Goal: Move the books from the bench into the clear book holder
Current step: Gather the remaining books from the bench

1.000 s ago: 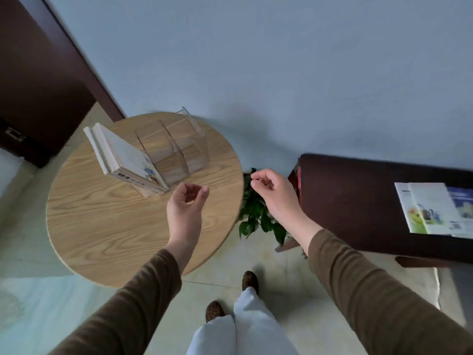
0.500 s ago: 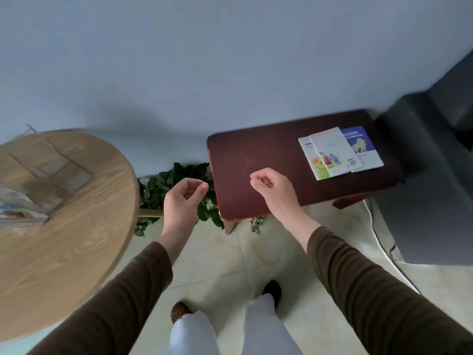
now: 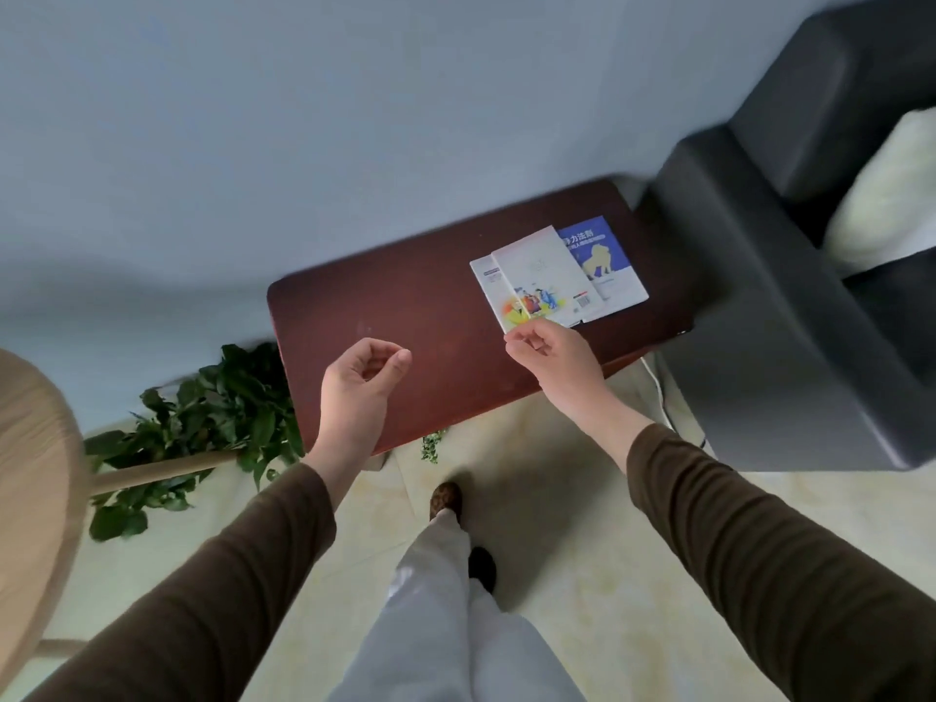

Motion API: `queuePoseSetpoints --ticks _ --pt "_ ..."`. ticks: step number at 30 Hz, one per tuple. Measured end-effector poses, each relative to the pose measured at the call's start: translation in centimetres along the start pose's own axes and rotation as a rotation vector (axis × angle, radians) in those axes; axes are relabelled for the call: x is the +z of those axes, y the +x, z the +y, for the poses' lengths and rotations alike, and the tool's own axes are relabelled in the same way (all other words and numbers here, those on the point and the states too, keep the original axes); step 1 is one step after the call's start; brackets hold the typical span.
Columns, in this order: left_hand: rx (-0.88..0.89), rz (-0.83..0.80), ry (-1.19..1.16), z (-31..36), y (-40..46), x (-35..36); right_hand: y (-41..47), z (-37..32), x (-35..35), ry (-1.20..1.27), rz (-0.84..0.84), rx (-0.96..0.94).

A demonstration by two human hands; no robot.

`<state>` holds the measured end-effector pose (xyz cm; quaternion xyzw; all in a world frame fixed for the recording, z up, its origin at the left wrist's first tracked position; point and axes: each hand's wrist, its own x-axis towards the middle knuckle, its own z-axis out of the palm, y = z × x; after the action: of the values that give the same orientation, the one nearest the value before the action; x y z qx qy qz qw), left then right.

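Note:
Three books lie overlapped on the dark red bench (image 3: 415, 316), toward its right end. A white book with a colourful picture (image 3: 544, 276) is on top, a white one (image 3: 489, 286) peeks out on its left, and a blue book with a lion (image 3: 600, 255) lies under its right side. My right hand (image 3: 552, 354) hovers at the near edge of the white books, fingers loosely curled, holding nothing. My left hand (image 3: 362, 392) is over the bench's front left part, fingers curled apart and empty. The clear book holder is out of view.
A round wooden table (image 3: 30, 473) shows at the left edge. A leafy green plant (image 3: 212, 418) stands between table and bench. A dark sofa (image 3: 790, 296) with a pale cushion (image 3: 886, 195) touches the bench's right end. My legs and feet stand on pale floor tiles.
My view has swung right, from the table with the holder to the bench. Both hands came along, and my right hand has reached the books' near edge.

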<state>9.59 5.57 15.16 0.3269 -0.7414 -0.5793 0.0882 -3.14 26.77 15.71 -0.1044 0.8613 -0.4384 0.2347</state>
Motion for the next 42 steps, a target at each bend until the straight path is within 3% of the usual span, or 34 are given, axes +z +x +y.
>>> queuePoseSetpoints --ticks 11,26,34,42 --pt "0.006 -0.126 -0.005 2.8 8.4 10.0 8.7 4.2 -8.3 0.004 0.093 0.071" --pt "-0.144 -0.057 -0.013 4.5 11.2 25.5 18.4 14.0 -18.0 0.042 -0.058 0.078" --pt "-0.229 0.005 -0.005 3.2 13.5 30.7 22.7 17.6 -19.7 0.012 -0.137 0.089" --pt "-0.268 0.037 0.072 0.2 17.8 32.5 27.7 20.2 -17.9 -0.004 -0.109 0.091"
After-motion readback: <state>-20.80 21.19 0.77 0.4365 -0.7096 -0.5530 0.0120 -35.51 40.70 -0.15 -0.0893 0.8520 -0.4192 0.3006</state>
